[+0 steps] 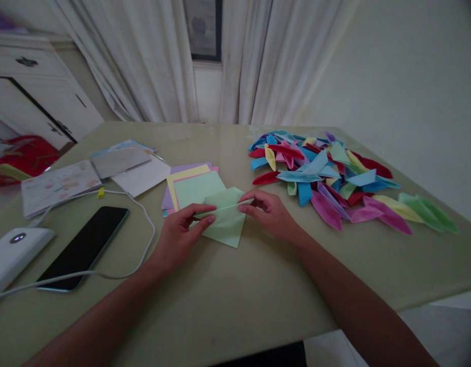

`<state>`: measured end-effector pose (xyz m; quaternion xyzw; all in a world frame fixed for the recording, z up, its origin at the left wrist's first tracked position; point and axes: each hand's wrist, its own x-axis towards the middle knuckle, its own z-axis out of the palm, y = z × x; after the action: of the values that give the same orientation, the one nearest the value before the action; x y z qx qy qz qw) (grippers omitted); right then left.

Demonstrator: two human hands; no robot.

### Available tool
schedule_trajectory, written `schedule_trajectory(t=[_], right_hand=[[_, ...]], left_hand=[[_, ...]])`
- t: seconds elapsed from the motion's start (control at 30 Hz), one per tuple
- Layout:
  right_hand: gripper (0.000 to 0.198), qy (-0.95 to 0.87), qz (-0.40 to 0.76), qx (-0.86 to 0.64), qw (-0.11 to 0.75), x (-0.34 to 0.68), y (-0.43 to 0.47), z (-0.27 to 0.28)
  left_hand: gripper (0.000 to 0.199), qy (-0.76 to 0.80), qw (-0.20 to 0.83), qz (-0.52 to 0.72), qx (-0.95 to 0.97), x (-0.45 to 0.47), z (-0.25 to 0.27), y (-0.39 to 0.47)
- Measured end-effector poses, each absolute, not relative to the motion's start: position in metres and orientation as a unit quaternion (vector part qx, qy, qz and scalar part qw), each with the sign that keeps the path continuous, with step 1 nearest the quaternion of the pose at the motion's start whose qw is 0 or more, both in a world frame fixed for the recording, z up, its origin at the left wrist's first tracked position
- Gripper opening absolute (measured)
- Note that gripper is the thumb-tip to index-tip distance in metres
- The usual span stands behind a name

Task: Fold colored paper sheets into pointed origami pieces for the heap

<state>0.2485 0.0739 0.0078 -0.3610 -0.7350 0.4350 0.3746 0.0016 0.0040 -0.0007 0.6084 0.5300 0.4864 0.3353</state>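
A light green sheet of origami paper (225, 227), partly folded, is held up between both hands over the table. My left hand (184, 227) pinches its left edge between thumb and fingers. At the opposite end, my right hand (268, 211) pinches the raised fold the same way. Just behind the left hand lies a stack of coloured square papers (199, 183), with green on top and yellow, pink and purple edges showing below. To the right of my right hand spreads a pile of folded paper pieces (315, 168) in blue, red, pink, yellow, green and purple.
On the left of the table (235, 306) lie a black phone (86, 244), a white power bank (17, 255) and a looping white cable (151, 224). Flat paper packets (61, 186) rest farther back. Curtains (143, 61) hang beyond the far edge; a wall (418, 102) stands at right.
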Motion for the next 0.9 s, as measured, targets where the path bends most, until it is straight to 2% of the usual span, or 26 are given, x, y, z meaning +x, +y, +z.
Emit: schedule_trajectory(t=[0.27,0.4,0.53,0.73,0.8,0.9], right_hand=[[0.021,-0.736,0.423,-0.374,0.375,0.247,0.074,0.008],[0.017,-0.695,0.474,-0.356,0.407,0.244,0.071,0.007],[0.031,-0.633,0.536,-0.348,0.437,0.24,0.068,0.006],[0.03,-0.61,0.525,-0.365,0.468,0.236,0.068,0.005],[0.035,-0.592,0.536,-0.372,0.474,0.235,0.068,0.005],[0.055,-0.545,0.61,-0.367,0.443,0.232,0.066,0.003]], left_hand=[[0.022,0.549,0.34,0.5,0.578,0.002,-0.003,0.004],[0.03,0.54,0.359,0.503,0.572,0.004,0.001,0.002],[0.04,0.536,0.403,0.498,0.549,0.007,0.002,0.001],[0.034,0.527,0.41,0.533,0.52,0.005,-0.004,0.005],[0.032,0.521,0.409,0.541,0.518,0.005,-0.004,0.005],[0.034,0.53,0.393,0.54,0.523,0.006,-0.004,0.002]])
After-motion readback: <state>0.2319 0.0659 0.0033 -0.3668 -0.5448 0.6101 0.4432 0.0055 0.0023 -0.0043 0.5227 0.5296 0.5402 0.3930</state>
